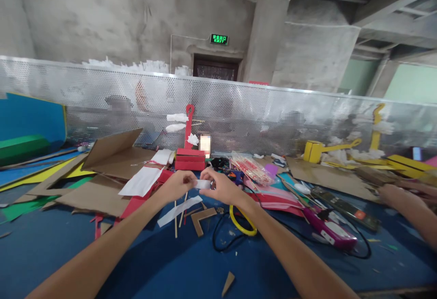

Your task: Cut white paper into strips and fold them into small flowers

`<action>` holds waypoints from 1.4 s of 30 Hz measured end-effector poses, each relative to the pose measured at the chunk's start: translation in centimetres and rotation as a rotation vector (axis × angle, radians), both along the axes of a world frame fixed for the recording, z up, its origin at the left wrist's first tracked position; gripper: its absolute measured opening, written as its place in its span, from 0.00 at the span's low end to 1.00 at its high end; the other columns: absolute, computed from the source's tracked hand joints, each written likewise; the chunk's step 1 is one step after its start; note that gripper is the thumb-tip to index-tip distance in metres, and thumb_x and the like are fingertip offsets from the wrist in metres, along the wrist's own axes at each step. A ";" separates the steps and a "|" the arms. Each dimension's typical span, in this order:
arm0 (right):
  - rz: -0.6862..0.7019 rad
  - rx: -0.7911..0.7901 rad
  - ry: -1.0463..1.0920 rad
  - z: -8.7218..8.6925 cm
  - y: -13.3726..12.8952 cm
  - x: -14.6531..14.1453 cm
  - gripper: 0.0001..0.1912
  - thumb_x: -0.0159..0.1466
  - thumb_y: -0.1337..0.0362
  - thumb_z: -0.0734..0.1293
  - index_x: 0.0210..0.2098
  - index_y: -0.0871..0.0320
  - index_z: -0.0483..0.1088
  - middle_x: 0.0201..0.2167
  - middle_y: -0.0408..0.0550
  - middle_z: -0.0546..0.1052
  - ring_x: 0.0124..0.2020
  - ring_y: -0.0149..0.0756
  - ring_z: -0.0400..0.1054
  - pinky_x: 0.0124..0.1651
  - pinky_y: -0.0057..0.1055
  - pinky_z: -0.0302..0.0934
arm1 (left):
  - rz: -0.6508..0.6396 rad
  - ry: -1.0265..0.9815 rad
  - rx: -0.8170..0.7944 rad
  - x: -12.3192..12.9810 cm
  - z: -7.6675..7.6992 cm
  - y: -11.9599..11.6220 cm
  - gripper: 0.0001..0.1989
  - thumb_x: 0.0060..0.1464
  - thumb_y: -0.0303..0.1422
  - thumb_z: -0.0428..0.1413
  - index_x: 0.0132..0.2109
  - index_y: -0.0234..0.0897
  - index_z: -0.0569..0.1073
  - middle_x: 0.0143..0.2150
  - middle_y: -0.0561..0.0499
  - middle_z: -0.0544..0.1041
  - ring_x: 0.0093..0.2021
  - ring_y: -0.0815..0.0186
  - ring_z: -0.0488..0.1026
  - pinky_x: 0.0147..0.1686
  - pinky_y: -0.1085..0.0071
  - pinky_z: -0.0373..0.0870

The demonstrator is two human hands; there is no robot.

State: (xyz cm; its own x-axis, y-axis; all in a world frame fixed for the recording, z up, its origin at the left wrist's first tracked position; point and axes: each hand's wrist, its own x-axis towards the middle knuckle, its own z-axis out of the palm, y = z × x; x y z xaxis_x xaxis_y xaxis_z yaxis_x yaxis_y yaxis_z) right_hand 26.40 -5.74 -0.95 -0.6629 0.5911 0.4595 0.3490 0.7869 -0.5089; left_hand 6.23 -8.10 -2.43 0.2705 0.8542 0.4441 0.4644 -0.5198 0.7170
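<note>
Over the middle of the blue table, my left hand [180,184] and my right hand [218,187] come together, fingers closed on a small white paper strip [203,184] stretched between them. Whether it is rolled or folded is too small to tell. Just below lies a longer white strip [179,210] across thin wooden sticks [176,221]. Beyond my hands stands a red box [190,159] with a red hook-ended upright [189,126], which bears white paper tufts [177,118]. An L-shaped cardboard piece [201,222] and a yellow ring [241,227] lie nearer to me.
Cardboard sheets [92,194] pile up at left. To the right are a purple-handled tool [329,230] with a black cord, a dark device [344,208] and bagged sticks [251,168]. Another person's hand [396,199] is at far right. A perforated metal partition [239,112] stands behind.
</note>
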 end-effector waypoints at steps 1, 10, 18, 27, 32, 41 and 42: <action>0.003 0.055 -0.023 0.1 -0.2 -0.1 0.16 0.54 0.63 0.70 0.42 0.56 0.66 0.35 0.43 0.73 0.33 0.32 0.65 0.36 0.26 0.56 | -0.014 -0.027 -0.026 0.1 0.0 0.0 0.10 0.52 0.37 0.54 0.30 0.36 0.74 0.22 0.54 0.71 0.23 0.69 0.65 0.25 0.74 0.60; -0.032 0.203 -0.022 -0.1 0.5 -0.1 0.03 0.60 0.65 0.67 0.33 0.56 0.74 0.32 0.46 0.77 0.35 0.34 0.69 0.39 0.27 0.56 | -0.048 -0.111 -0.190 0.4 -0.1 0.0 0.13 0.51 0.41 0.56 0.31 0.35 0.75 0.25 0.52 0.74 0.24 0.69 0.67 0.25 0.74 0.60; -0.080 0.039 0.113 -0.4 0.8 -0.2 0.07 0.60 0.62 0.67 0.36 0.56 0.76 0.31 0.45 0.79 0.32 0.34 0.71 0.37 0.27 0.60 | -0.052 -0.155 -0.134 0.3 -0.3 0.5 0.13 0.51 0.41 0.56 0.31 0.34 0.74 0.27 0.50 0.76 0.26 0.68 0.69 0.29 0.72 0.64; -0.083 -0.072 0.227 -0.4 1.3 -0.1 0.11 0.59 0.58 0.67 0.35 0.58 0.78 0.30 0.47 0.80 0.31 0.36 0.71 0.34 0.28 0.61 | -0.038 -0.195 -0.102 0.7 0.2 -0.1 0.12 0.52 0.40 0.56 0.33 0.34 0.74 0.27 0.50 0.75 0.27 0.68 0.69 0.29 0.72 0.65; -0.047 -0.163 0.267 -0.6 1.6 -0.2 0.12 0.58 0.58 0.68 0.35 0.60 0.77 0.28 0.47 0.78 0.29 0.35 0.70 0.31 0.27 0.60 | -0.046 -0.198 -0.073 0.8 0.4 -0.5 0.12 0.53 0.40 0.55 0.33 0.34 0.74 0.27 0.50 0.75 0.28 0.68 0.70 0.30 0.73 0.64; -0.130 0.033 0.179 -0.4 1.5 0.1 0.11 0.62 0.59 0.66 0.32 0.60 0.76 0.28 0.46 0.78 0.30 0.33 0.69 0.34 0.26 0.58 | -0.065 -0.184 -0.047 1.1 0.4 -0.5 0.12 0.55 0.40 0.54 0.34 0.34 0.73 0.27 0.51 0.73 0.28 0.69 0.69 0.30 0.73 0.64; -0.143 0.060 0.162 -0.4 1.5 0.1 0.11 0.62 0.59 0.65 0.31 0.60 0.76 0.28 0.45 0.78 0.29 0.33 0.69 0.33 0.26 0.57 | -0.061 -0.182 -0.048 1.1 0.5 -0.5 0.12 0.55 0.40 0.54 0.34 0.34 0.73 0.27 0.52 0.73 0.28 0.69 0.68 0.30 0.73 0.64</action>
